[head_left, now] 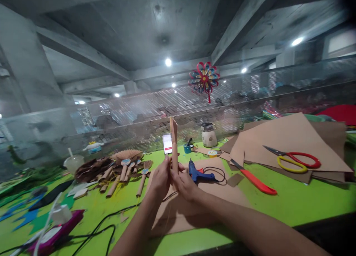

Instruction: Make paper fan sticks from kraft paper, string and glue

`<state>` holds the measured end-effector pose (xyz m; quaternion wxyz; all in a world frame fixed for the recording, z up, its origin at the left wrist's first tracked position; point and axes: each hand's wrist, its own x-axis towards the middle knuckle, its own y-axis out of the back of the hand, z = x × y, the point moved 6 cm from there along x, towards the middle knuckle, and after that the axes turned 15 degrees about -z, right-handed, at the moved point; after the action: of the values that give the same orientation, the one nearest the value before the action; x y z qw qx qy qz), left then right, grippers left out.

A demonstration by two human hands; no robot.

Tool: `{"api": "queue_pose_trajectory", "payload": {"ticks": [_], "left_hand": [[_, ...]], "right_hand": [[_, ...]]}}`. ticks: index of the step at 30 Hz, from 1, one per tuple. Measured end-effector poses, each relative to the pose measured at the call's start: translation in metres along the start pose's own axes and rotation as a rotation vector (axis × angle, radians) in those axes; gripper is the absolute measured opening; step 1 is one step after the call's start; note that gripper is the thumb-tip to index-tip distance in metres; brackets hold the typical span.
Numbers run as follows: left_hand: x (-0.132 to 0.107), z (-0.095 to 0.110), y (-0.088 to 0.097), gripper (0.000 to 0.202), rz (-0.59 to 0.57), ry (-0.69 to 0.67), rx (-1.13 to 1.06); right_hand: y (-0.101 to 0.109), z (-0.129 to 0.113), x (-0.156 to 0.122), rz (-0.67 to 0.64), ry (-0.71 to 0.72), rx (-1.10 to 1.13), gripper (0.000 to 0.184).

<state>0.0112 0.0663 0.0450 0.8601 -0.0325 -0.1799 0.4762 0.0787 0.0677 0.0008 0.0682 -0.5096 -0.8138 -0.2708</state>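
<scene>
Fan, brown paper: standing upright between the two hands, edge-on, its lower part sitting in their grasp and its upper part rising above. Left hand: clasping the fan from the left, fingers nearly closed, tips partly hidden. Right hand: clasping it from the right, fingers curling about the lower part. Hands: facing each other, clamping the fan. Glue gun: lying just right of the right hand. Small fans: lying to the left.

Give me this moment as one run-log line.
left hand: holding upright brown paper piece | right hand: holding same piece | glue gun: on brown sheet | scissors: on brown paper stack
</scene>
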Motion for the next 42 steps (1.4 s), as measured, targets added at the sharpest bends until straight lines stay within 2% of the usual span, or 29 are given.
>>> {"api": "queue_pose_trajectory", "payload": {"ticks": [4, 7, 11, 14, 20, 25, 32, 36, 40, 42], "left_hand": [[0.008, 0.007, -0.012, 0.056, -0.125, 0.082, -0.028], [0.010, 0.009, -0.018, 0.054, -0.161, 0.074, 0.005], [0.008, 0.005, -0.014, 0.049, -0.092, 0.060, 0.053], [0.008, 0.001, -0.010, 0.047, -0.081, 0.050, 0.005], [0.014, -0.007, -0.001, 0.041, 0.005, 0.050, -0.023], [0.017, -0.010, 0.004, 0.037, 0.085, -0.055, 0.099], [0.008, 0.003, 0.014, 0.035, 0.157, -0.170, 0.387], [0.003, 0.010, 0.018, 0.032, 0.215, -0.249, 0.455], [-0.001, 0.012, 0.019, 0.041, 0.251, -0.247, 0.580], [-0.004, 0.016, 0.020, 0.031, 0.292, -0.280, 0.689]], "right_hand": [[0.005, 0.006, 0.003, 0.066, -0.007, 0.084, 0.061], [0.004, 0.005, 0.004, 0.061, -0.016, 0.141, 0.063], [0.006, -0.003, 0.001, 0.058, 0.005, 0.153, 0.064], [0.008, -0.007, -0.001, 0.052, 0.034, 0.090, 0.065], [0.011, -0.001, 0.000, 0.049, 0.039, -0.022, 0.066], [0.013, 0.007, 0.002, 0.077, 0.008, -0.053, 0.065], [0.018, 0.005, 0.001, 0.107, 0.022, -0.076, 0.059], [0.021, -0.006, -0.004, 0.107, 0.024, -0.222, 0.053], [0.022, -0.014, -0.008, 0.121, -0.025, -0.424, 0.046], [0.024, -0.013, -0.009, 0.145, -0.082, -0.518, 0.045]]}}
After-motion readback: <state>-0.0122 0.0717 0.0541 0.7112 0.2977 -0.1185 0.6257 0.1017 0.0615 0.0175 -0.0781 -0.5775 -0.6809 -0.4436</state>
